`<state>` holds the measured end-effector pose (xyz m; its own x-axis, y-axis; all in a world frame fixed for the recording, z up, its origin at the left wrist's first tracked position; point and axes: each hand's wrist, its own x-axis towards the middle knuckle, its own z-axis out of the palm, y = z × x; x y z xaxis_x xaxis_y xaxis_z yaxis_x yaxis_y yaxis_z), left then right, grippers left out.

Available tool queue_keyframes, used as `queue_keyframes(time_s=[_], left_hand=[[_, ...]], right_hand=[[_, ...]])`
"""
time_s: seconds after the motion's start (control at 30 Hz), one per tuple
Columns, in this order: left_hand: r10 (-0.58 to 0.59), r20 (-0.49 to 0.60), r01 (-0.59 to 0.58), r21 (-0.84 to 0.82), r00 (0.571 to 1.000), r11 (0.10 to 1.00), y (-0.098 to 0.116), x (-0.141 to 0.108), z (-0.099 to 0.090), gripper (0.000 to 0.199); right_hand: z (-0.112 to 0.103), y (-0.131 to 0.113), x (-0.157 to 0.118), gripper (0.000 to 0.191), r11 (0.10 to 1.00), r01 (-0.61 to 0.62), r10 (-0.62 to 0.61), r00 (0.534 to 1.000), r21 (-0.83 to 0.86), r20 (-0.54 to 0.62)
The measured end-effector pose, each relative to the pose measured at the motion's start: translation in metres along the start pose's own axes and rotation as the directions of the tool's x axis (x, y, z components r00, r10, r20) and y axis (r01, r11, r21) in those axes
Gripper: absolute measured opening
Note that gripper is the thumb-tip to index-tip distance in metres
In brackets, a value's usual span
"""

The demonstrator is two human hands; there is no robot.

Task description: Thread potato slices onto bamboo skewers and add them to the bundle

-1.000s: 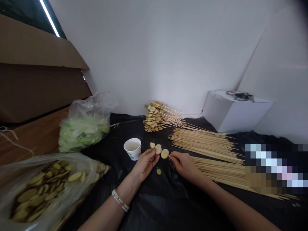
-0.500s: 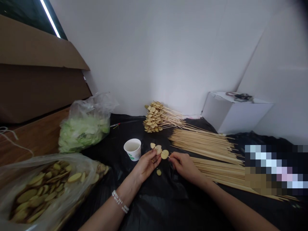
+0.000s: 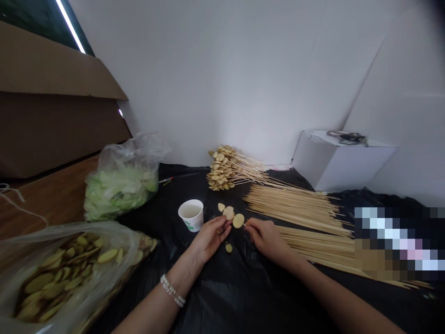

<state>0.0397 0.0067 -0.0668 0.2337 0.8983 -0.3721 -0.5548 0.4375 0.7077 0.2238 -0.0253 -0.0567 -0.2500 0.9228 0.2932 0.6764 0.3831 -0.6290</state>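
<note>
Three pale potato slices (image 3: 238, 221) are threaded on a thin wooden skewer in front of me. My right hand (image 3: 264, 235) is closed on the skewer just right of the slices. The fingers of my left hand (image 3: 212, 235) pinch the middle slice (image 3: 228, 213); a smaller slice sits at the skewer's far left end. One loose slice (image 3: 228, 248) lies on the black sheet (image 3: 229, 297) below my left fingertips. A white paper cup (image 3: 191, 216) stands left of my left hand.
Filled skewers (image 3: 222, 168) are piled at the back, beside bare skewers (image 3: 295, 207). At left are an open bag of slices (image 3: 55, 278) and a bag of cut greens (image 3: 121, 188). A white box (image 3: 347, 162) stands back right.
Both hands stay almost in place on the skewer. The left fingers have shifted slightly on the middle slice, and the view has moved a little.
</note>
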Motion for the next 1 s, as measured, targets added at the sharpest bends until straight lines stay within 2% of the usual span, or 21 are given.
queue_keyframes(time_s=[0.23, 0.5, 0.77, 1.0], left_hand=[[-0.020, 0.027, 0.023, -0.118, 0.999, 0.993, 0.0002, 0.0026, -0.0023, 0.011], [0.020, -0.045, -0.023, -0.074, 0.999, 0.997, -0.0008, 0.0021, -0.0008, 0.009], [0.048, 0.018, -0.048, 0.012, 0.999, 0.999, -0.0028, -0.0020, 0.0026, 0.018], [0.109, -0.042, -0.109, 0.011, 0.993, 0.994, -0.0024, -0.0001, 0.0021, 0.014]], right_hand=[[0.0026, 0.0023, -0.0005, 0.022, 0.999, 0.025, -0.024, 1.000, -0.025, 0.013], [0.0022, 0.0020, -0.0013, 0.022, 1.000, 0.010, -0.010, 1.000, 0.000, 0.014], [0.0015, -0.0009, -0.0014, 0.023, 1.000, 0.013, -0.014, 0.999, 0.020, 0.035], [0.0029, 0.0006, -0.0009, 0.021, 0.999, 0.033, -0.034, 0.999, 0.033, 0.039]])
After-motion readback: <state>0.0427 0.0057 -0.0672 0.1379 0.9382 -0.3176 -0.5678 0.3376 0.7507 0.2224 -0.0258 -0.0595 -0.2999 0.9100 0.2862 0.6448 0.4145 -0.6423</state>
